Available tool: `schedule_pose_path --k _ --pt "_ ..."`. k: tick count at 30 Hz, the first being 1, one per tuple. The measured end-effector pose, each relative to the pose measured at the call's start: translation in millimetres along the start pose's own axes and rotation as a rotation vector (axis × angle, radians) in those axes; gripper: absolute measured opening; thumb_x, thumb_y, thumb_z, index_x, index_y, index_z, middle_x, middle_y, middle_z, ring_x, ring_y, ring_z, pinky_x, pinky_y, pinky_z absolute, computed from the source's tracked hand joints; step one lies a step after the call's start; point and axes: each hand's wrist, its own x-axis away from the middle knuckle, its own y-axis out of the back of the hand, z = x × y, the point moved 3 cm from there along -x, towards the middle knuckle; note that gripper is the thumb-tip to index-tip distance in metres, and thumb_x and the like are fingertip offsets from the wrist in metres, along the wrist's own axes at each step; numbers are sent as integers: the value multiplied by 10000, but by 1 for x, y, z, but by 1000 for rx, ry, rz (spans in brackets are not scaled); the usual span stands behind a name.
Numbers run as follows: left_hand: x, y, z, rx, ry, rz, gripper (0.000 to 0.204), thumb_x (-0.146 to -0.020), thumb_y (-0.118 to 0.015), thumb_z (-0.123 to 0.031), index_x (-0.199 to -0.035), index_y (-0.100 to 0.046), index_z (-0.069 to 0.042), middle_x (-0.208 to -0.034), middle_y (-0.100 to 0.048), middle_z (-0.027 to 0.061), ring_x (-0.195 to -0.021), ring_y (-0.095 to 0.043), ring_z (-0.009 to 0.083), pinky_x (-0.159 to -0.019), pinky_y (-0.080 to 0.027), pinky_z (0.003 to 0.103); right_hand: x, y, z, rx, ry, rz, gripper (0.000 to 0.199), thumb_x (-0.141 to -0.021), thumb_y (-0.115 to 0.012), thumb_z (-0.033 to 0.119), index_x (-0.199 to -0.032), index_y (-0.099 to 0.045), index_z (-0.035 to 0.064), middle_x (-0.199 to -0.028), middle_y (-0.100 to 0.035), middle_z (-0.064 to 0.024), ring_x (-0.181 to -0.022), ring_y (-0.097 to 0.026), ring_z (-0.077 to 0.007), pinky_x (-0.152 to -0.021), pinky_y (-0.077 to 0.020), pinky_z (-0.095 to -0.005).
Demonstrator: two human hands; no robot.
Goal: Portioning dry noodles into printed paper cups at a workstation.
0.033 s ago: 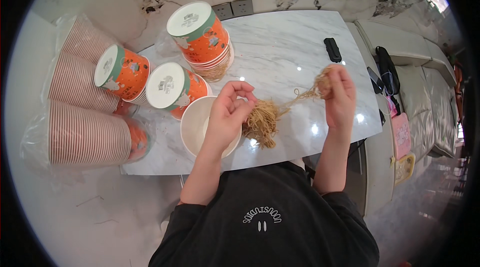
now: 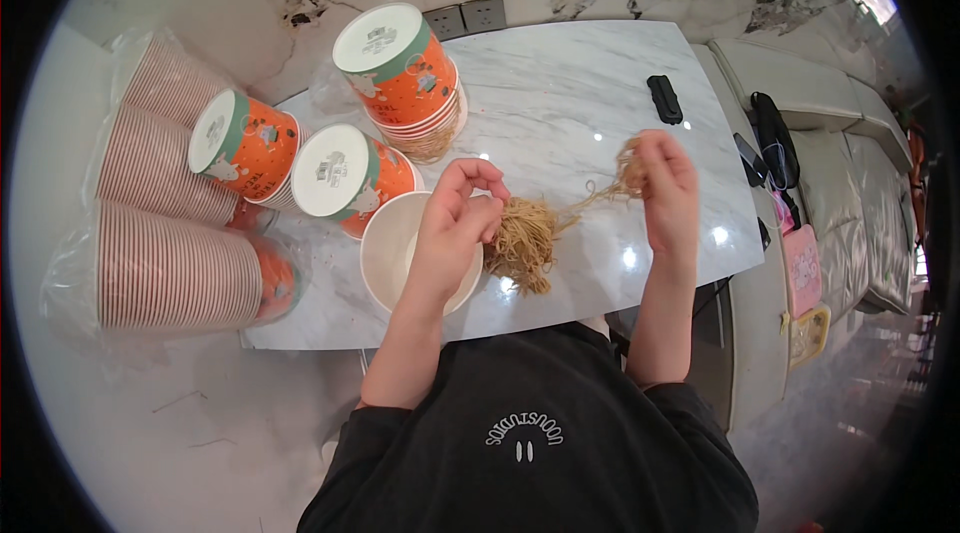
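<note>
My left hand [image 2: 460,218] is closed at the upper left side of a bundle of thin tan noodles [image 2: 525,248], its fingertips curled inward. The bundle sits low over the tabletop. Partly behind my left wrist, a white paper tub [image 2: 392,251] stands with its mouth up. Farther right, my right hand [image 2: 668,178] pinches a smaller clump of noodles [image 2: 630,170] above the table. A few loose strands run from that clump back to the bundle.
Orange and green paper tubs [image 2: 335,173] stand upside down at the left, one on a taller stack [image 2: 415,83]. Bagged stacks of tubs [image 2: 180,268] lie beyond the table's left edge. A black object [image 2: 664,99] is on the marble table [image 2: 560,73]; a grey sofa [image 2: 835,173] is right.
My right hand has shifted slightly left with its noodle clump, turning a little. My left hand and the larger bundle have barely moved.
</note>
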Motion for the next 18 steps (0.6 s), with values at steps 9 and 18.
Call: schedule_pose_path --k 9,18 --pt "-3 -1 1 488 62 79 299 -881 -489 78 -1127 -466 -90 -1060 -497 40 -655 -387 67 -615 -326 207 25 -64 0 640 316 331 230 -878 -745 50 -1106 -720 47 -1015 -698 -87 -977 -621 -233 -842 -493 -326" --pt "0 1 -2 356 -16 86 278 -914 -568 72 -1143 -516 -77 -1076 -508 6 -680 -452 25 -607 -338 196 33 -77 -6 432 162 474 93 -891 -724 20 -979 -693 23 -922 -686 -66 -921 -622 -205 -851 -474 -327"
